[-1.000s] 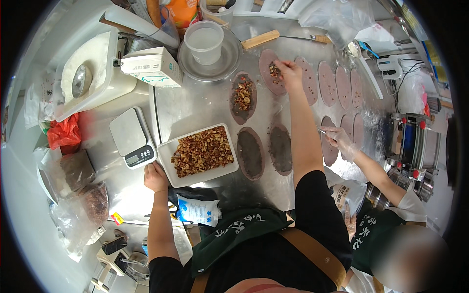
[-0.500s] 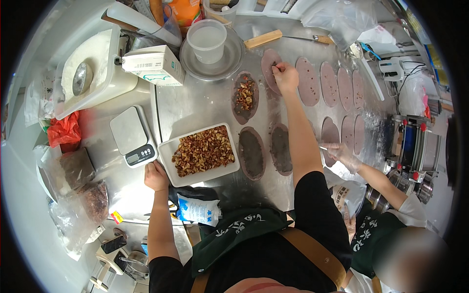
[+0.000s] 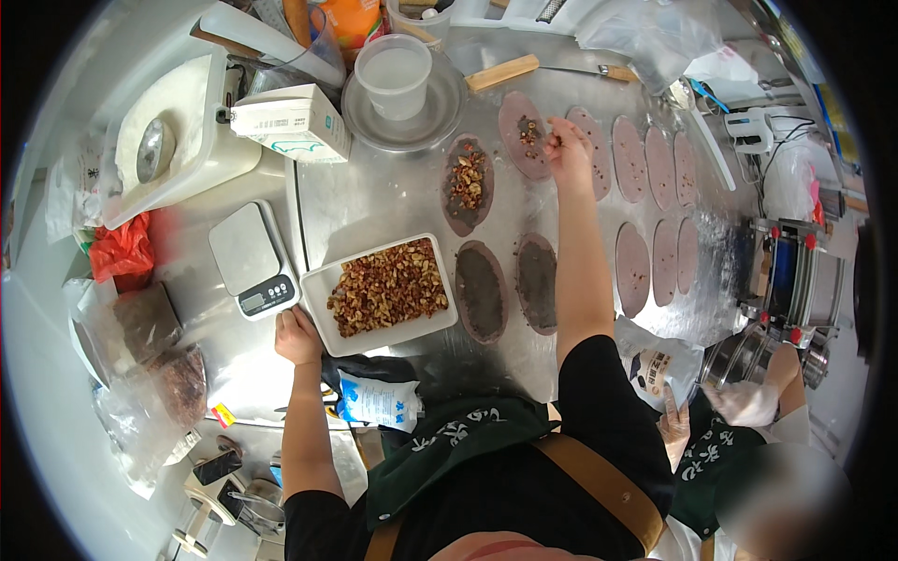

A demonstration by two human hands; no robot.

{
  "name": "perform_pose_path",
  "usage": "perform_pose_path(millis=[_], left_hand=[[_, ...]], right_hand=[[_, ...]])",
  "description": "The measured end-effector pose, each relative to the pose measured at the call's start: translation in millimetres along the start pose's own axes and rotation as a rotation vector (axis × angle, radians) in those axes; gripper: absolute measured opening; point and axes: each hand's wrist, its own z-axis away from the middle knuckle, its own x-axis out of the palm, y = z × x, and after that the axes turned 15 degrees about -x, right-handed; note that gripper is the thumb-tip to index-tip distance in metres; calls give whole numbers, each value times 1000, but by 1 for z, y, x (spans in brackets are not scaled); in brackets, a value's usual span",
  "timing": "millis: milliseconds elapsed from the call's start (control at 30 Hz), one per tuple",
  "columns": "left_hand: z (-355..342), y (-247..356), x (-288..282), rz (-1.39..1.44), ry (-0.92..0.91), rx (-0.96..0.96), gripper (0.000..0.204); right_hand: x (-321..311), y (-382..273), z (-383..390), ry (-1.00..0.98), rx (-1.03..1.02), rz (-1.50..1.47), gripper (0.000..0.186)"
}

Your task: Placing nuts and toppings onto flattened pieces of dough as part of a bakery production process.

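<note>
My right hand [image 3: 568, 142] hovers at the right edge of a pink oval dough piece [image 3: 517, 154] scattered with dark paste and nut bits, fingers loosely bent and slightly apart. Beside it lies another oval [image 3: 466, 185], heaped with chopped nut mixture. Two paste-covered ovals [image 3: 482, 294] lie lower down. My left hand [image 3: 296, 332] is curled at the front corner of a digital scale [image 3: 267, 299], beside a white tray [image 3: 313, 299] of chopped nuts; what, if anything, its fingers hold is hidden. More pink ovals [image 3: 629, 159] lie to the right in two rows.
A flour bin [image 3: 206, 187], carton [image 3: 290, 122], tub [image 3: 388, 79] and long knife [image 3: 575, 73] line the back. A roller machine [image 3: 784, 280] stands right. At lower right, a co-worker's gloved hands [image 3: 744, 400] are by a plastic bag [image 3: 655, 360].
My right hand has shifted right off the oval, its fingers loosened, exposing the bits there. The co-worker's gloved hand has withdrawn from the lower ovals toward the bag. My left hand stays put.
</note>
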Motion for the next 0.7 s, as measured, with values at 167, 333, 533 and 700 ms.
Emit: perform_pose_path(millis=[167,333,533,700], left_hand=[[2,-4,1,-4,-5,-15,28],[2,-3,3,-12,-13,-18,27],[2,-4,2,-21,-7,-14,27],[1,-2,0,9,0,-6,27]], right_hand=[[-1,-5,11,120,233,-506,13],[3,5,14,-147,-30,527,17],[22,3,23,-251,-209,1104,26],[24,6,24,-223,-221,1119,24]])
